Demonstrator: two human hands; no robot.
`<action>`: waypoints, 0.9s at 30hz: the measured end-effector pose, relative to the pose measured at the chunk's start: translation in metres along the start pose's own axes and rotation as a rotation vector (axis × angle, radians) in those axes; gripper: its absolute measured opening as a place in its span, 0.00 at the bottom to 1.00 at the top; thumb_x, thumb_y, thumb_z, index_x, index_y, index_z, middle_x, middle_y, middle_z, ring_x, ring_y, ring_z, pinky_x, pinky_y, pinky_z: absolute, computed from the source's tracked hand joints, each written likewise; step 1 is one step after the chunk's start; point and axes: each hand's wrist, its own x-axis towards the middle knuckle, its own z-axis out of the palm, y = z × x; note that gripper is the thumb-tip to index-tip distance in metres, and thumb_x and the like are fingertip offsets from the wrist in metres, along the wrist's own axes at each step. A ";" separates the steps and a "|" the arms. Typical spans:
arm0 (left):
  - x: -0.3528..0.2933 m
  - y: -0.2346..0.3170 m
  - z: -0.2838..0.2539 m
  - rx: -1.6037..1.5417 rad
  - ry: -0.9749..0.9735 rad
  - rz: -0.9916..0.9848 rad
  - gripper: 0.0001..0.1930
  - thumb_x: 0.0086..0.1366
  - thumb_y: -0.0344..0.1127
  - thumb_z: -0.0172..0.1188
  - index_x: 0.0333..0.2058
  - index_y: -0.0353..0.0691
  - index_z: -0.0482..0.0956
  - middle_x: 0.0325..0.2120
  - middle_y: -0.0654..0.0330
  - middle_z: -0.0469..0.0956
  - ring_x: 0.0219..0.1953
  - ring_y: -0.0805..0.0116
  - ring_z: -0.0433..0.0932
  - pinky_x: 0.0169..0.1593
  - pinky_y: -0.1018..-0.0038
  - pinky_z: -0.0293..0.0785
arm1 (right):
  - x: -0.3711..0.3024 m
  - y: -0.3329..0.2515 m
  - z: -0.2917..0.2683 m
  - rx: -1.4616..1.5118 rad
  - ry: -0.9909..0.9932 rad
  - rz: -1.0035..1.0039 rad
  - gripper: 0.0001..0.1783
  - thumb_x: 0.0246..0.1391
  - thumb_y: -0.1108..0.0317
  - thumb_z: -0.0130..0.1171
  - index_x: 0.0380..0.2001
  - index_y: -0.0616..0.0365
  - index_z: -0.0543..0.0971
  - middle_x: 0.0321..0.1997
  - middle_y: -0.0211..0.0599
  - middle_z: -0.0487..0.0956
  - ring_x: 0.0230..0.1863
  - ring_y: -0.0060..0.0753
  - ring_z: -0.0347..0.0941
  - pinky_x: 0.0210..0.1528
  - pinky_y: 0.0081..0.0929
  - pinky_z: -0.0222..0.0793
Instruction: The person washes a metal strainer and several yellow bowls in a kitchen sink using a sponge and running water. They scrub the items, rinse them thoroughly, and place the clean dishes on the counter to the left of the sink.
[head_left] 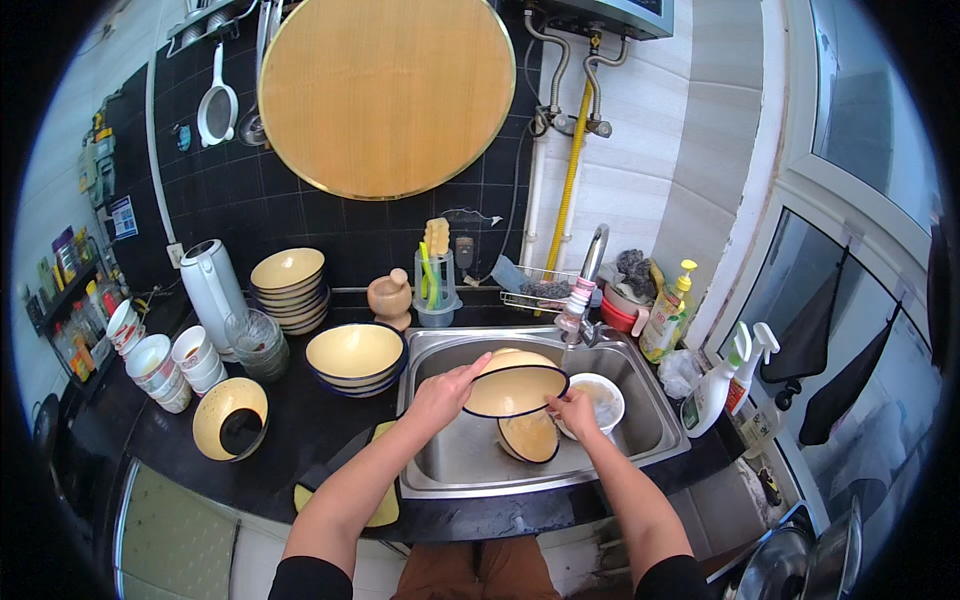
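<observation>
I hold a cream bowl [518, 388] with a dark blue rim, tilted above the sink [455, 462]. My left hand [448, 397] grips its left side, and my right hand [575, 412] pinches the right edge of the rim. Below it in the sink lies a second cream bowl [528, 440], tipped over to one side. Beside my right hand sits a white bowl [604, 390] with cloudy contents. A cream curved shape [515, 357] shows behind the held bowl, mostly hidden. The faucet [580, 300] stands over the sink's back edge; water seems to run from it.
Left of the sink are stacked cream bowls [357, 350], a taller bowl stack [290, 275], a bowl with something black [228, 415], white cups [155, 365] and a kettle [214, 290]. Dish soap [665, 320] and spray bottles [715, 390] line the right side. A yellow-edged cloth [385, 510] hangs in front.
</observation>
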 end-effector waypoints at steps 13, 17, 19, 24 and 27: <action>-0.025 0.001 -0.046 0.368 0.193 0.104 0.29 0.51 0.31 0.56 0.54 0.50 0.64 0.16 0.64 0.65 0.21 0.69 0.69 0.21 0.74 0.69 | -0.031 -0.056 0.021 -0.206 0.144 -0.158 0.09 0.45 0.66 0.59 0.31 0.57 0.80 0.23 0.29 0.78 0.23 0.16 0.69 0.28 0.20 0.63; -0.029 -0.001 -0.051 0.364 0.235 0.104 0.29 0.51 0.30 0.56 0.54 0.50 0.64 0.16 0.64 0.65 0.20 0.70 0.68 0.22 0.75 0.69 | -0.032 -0.061 0.025 -0.230 0.154 -0.170 0.09 0.45 0.66 0.59 0.31 0.56 0.80 0.23 0.29 0.79 0.23 0.17 0.69 0.28 0.19 0.63; -0.031 -0.002 -0.054 0.377 0.238 0.106 0.31 0.48 0.27 0.54 0.55 0.50 0.62 0.16 0.65 0.65 0.21 0.70 0.68 0.22 0.76 0.70 | -0.040 -0.075 0.025 -0.273 0.166 -0.174 0.09 0.45 0.66 0.59 0.31 0.57 0.80 0.23 0.30 0.79 0.23 0.17 0.69 0.28 0.20 0.63; -0.032 -0.004 -0.057 0.368 0.239 0.109 0.32 0.48 0.26 0.53 0.55 0.50 0.61 0.15 0.65 0.65 0.21 0.70 0.68 0.23 0.77 0.71 | -0.044 -0.080 0.026 -0.302 0.179 -0.184 0.10 0.45 0.66 0.59 0.31 0.57 0.79 0.23 0.32 0.79 0.23 0.19 0.70 0.28 0.21 0.64; -0.032 -0.005 -0.058 0.344 0.246 0.096 0.31 0.49 0.26 0.53 0.55 0.50 0.61 0.14 0.65 0.65 0.21 0.70 0.69 0.23 0.76 0.71 | -0.044 -0.082 0.028 -0.281 0.171 -0.187 0.10 0.45 0.65 0.59 0.31 0.58 0.79 0.23 0.32 0.79 0.23 0.20 0.71 0.29 0.22 0.64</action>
